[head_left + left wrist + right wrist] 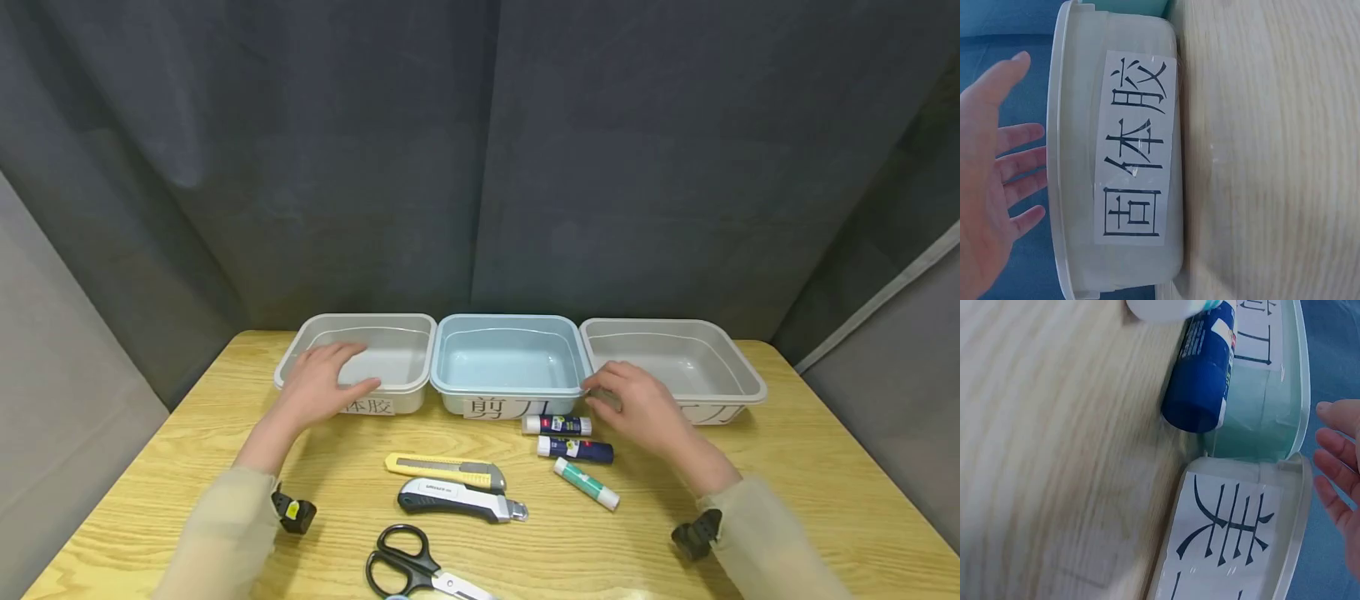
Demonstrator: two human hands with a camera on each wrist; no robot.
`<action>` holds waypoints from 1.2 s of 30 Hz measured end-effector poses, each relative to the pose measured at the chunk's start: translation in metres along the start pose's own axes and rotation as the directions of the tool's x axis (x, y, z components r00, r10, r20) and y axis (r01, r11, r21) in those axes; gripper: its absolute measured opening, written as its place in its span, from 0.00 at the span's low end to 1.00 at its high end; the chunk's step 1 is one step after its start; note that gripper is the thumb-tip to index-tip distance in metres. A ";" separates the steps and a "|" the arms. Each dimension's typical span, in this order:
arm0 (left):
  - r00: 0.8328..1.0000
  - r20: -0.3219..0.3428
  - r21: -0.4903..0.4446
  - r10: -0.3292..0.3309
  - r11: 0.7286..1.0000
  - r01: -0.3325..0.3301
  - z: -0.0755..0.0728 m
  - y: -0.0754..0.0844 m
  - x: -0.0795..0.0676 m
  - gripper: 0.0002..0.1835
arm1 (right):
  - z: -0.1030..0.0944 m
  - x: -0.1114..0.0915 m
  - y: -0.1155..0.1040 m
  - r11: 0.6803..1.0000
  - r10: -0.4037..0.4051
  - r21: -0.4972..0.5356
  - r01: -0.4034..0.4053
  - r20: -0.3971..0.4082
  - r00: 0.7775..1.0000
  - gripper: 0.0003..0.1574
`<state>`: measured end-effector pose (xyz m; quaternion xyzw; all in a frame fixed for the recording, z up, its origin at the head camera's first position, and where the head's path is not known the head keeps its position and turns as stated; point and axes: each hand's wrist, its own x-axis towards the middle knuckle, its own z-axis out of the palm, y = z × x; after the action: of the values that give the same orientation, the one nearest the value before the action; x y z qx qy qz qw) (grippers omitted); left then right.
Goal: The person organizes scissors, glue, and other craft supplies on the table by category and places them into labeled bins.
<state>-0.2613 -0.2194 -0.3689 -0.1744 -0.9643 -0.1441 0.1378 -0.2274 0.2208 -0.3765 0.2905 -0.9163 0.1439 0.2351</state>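
My left hand (318,385) hovers at the front rim of the left grey-white bin (408,402), thumb apart from the spread fingers, holding nothing. In the left wrist view, that bin's label (1135,150) faces the camera. My right hand (637,408) is above the place where the light blue bin (510,367) meets the right grey-white bin (675,362). Its fingers are loosely bent and hold nothing. Just left of it lie two dark blue glue sticks (576,450) and a green-and-white glue stick (587,484).
On the wooden table (150,500), a yellow box cutter (446,471) lies behind a black-and-white utility knife (457,500). Black-handled scissors (412,562) are at the front edge of the view, partly cut off. A dark curtain (480,167) hangs behind the bins.
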 end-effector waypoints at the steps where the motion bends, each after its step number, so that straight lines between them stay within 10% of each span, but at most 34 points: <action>1: 1.000 -0.009 -0.003 -0.003 1.000 0.003 0.000 0.000 -0.001 0.35 | 0.000 -0.001 -0.001 1.000 -0.001 0.001 0.001 0.001 1.000 0.10; 13: 0.992 -0.111 -0.040 -0.065 0.997 0.061 0.000 -0.017 -0.014 0.31 | 0.002 -0.017 -0.012 1.000 -0.026 0.011 0.025 0.078 0.997 0.09; 36: 0.964 -0.041 -0.159 -0.261 0.955 0.252 -0.006 -0.045 -0.037 0.46 | 0.012 -0.032 -0.010 0.999 -0.017 0.046 0.002 0.322 0.947 0.17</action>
<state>-0.2439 -0.2728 -0.3856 -0.0533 -0.9601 -0.2395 0.1340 -0.2024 0.2226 -0.4019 0.3199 -0.9375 0.1140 0.0764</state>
